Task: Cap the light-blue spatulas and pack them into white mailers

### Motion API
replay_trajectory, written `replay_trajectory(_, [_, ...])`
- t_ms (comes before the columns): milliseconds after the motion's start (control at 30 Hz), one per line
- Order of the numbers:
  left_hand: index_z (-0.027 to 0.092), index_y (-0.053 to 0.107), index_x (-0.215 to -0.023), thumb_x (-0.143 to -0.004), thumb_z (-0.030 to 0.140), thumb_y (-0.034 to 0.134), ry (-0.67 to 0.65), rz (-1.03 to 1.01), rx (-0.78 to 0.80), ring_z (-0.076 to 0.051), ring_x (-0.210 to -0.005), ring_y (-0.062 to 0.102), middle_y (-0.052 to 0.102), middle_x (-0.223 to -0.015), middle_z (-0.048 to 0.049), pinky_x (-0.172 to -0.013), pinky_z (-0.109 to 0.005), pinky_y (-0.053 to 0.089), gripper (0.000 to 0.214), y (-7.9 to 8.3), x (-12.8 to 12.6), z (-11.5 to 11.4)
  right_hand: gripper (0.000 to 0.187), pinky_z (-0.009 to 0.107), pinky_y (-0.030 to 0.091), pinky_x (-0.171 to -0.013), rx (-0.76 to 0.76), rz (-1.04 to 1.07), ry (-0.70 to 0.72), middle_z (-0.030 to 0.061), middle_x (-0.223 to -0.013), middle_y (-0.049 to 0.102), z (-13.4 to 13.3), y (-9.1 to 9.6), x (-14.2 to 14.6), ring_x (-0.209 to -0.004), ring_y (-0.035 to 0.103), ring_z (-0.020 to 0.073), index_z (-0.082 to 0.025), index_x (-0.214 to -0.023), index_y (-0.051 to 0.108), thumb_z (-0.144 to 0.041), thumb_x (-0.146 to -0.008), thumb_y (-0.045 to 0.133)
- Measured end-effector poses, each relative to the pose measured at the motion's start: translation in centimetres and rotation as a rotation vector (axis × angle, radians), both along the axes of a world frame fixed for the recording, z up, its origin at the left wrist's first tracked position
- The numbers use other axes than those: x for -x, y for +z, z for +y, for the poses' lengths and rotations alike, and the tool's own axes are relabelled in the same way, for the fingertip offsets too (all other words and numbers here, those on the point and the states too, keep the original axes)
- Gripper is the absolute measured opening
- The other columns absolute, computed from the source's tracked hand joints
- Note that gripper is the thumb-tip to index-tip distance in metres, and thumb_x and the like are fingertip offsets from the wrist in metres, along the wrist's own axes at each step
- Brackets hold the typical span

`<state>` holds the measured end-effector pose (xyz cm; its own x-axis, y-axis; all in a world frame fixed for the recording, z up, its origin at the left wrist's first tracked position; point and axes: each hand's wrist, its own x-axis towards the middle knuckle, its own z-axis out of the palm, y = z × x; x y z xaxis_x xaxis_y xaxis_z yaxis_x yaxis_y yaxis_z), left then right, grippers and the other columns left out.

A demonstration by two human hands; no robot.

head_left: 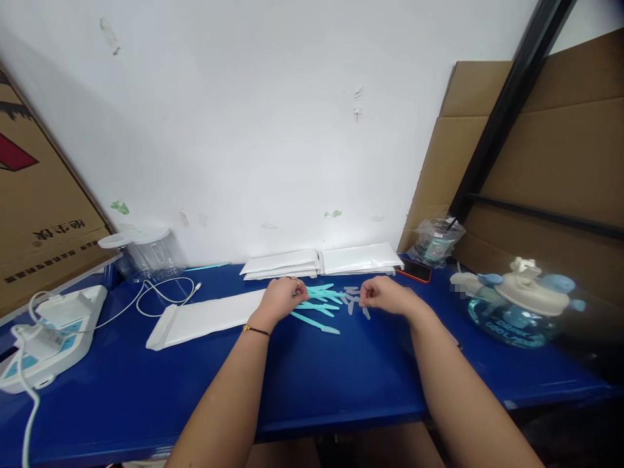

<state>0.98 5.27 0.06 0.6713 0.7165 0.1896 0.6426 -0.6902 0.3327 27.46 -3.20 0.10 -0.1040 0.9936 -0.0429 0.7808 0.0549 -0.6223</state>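
Several slim turquoise eyebrow razors (319,309) lie fanned out on the blue table. My left hand (283,299) is over their handle ends, its thumb and fingers pinched together on one of them. Just to the right lies a small scatter of short, clear plastic blade covers (350,300). At the right side of these covers is my right hand (385,296), fingertips closed in a pinch; what sits between them is too small to make out. A long white padded envelope (205,318) lies flat to the left, partly behind my left hand.
Stacked white envelopes (361,259) lie along the wall. A phone (414,270), a wrapped cup (435,244) and a large water bottle (521,309) stand or lie right. Clear jars (153,253), a white cable (141,296) and a power strip (73,338) are left.
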Motion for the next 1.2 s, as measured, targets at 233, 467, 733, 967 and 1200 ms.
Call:
replay_trajectory(233, [0.025,0.066,-0.096,-0.063,0.043,0.07,-0.061,-0.058,0.074,-0.021,-0.091,0.054,0.058,-0.099,-0.0035,-0.072,-0.026,0.04,0.038,-0.2,0.8,0.0,0.016,0.023,0.04,-0.05,-0.185,0.007,-0.128,0.0025,-0.063,0.066,1.1,-1.3,-0.2,-0.056,0.057,0.0142,-0.017,-0.069,0.065,-0.032,-0.066,0.067])
replay_trajectory(467, [0.024,0.069,-0.072,-0.063,0.034,0.073,-0.258,0.083,0.175,-0.018,-0.083,0.053,0.06,-0.08,-0.0012,-0.066,-0.024,0.036,0.014,-1.0,-0.3,-0.6,0.028,0.022,0.042,-0.049,-0.063,0.138,0.116,0.0027,-0.065,0.066,-0.1,-0.3,2.5,-0.056,0.058,0.0136,-0.017,-0.076,0.069,-0.043,-0.069,0.065])
replay_trajectory(733, [0.021,0.061,-0.078,-0.077,0.034,0.057,-0.148,-0.108,0.19,-0.013,-0.067,0.054,0.062,-0.071,0.0014,-0.059,-0.022,0.034,0.014,-0.8,-1.1,-1.2,0.026,0.021,0.044,-0.046,-0.008,0.308,0.126,0.0027,-0.064,0.065,-0.2,-0.4,3.5,-0.05,0.058,0.0109,-0.015,-0.077,0.067,-0.041,-0.074,0.061])
replay_trajectory(967, [0.018,0.051,-0.086,-0.08,0.043,0.051,-0.033,-0.411,0.464,-0.011,-0.058,0.057,0.056,-0.075,0.001,-0.053,-0.021,0.04,0.026,-0.7,-0.2,-0.1,0.033,0.019,0.04,-0.043,-0.243,0.627,-0.144,0.0006,-0.065,0.063,0.2,0.3,0.9,-0.047,0.052,0.0077,-0.016,-0.089,0.06,-0.043,-0.071,0.066])
replay_trajectory(1200, [0.017,0.052,-0.084,-0.076,0.046,0.057,-0.05,-0.513,0.538,-0.007,-0.053,0.045,0.048,-0.067,0.0034,-0.051,-0.02,0.044,0.031,-1.1,-0.6,0.1,0.038,0.025,0.051,-0.056,-0.153,0.784,-0.143,0.0057,-0.071,0.067,0.6,-0.2,1.8,-0.061,0.063,0.0137,-0.012,-0.085,0.065,-0.044,-0.064,0.073])
